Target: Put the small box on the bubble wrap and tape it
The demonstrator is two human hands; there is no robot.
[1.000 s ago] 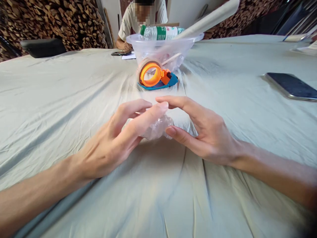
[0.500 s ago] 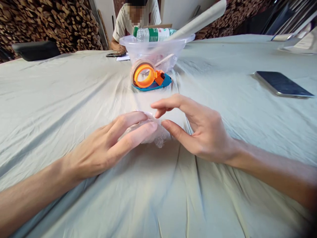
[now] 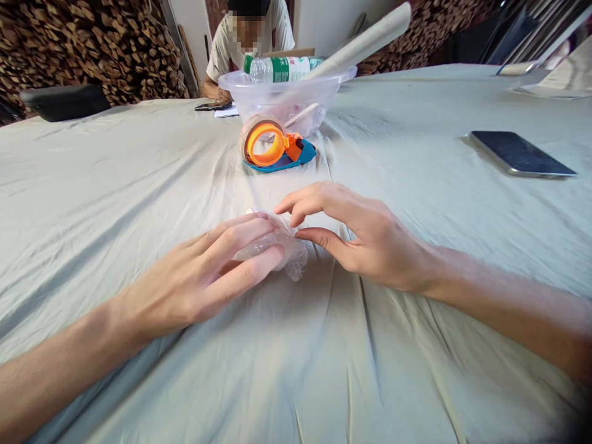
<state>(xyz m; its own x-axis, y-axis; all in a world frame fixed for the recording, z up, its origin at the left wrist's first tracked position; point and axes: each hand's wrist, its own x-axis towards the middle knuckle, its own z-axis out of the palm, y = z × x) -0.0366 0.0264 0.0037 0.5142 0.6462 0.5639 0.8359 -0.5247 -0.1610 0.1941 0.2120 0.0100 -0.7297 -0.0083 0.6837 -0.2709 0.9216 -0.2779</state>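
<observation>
A crumpled bundle of clear bubble wrap (image 3: 292, 258) lies on the cloth in front of me. My left hand (image 3: 217, 262) holds it from the left, thumb on the near side and fingers over the top, covering much of it. Whether anything is wrapped inside, I cannot tell. My right hand (image 3: 345, 231) is at the bundle's right end, thumb and fingers curved but apart, their tips at the edge of the film. Beyond the hands stands an orange and blue tape dispenser (image 3: 296, 151) with a roll of clear tape (image 3: 246, 143).
Behind the dispenser is a clear plastic basin (image 3: 287, 92) holding a green-labelled bottle (image 3: 282, 69) and a long white roll (image 3: 365, 40). A phone (image 3: 522, 154) lies at the right, a black case (image 3: 65, 102) far left. Another person (image 3: 219, 61) sits across the grey-green cloth (image 3: 296, 370).
My right hand has moved slightly left, bringing its fingertips up to the wrap. The left hand stays on the bundle. The whole view has shifted a little.
</observation>
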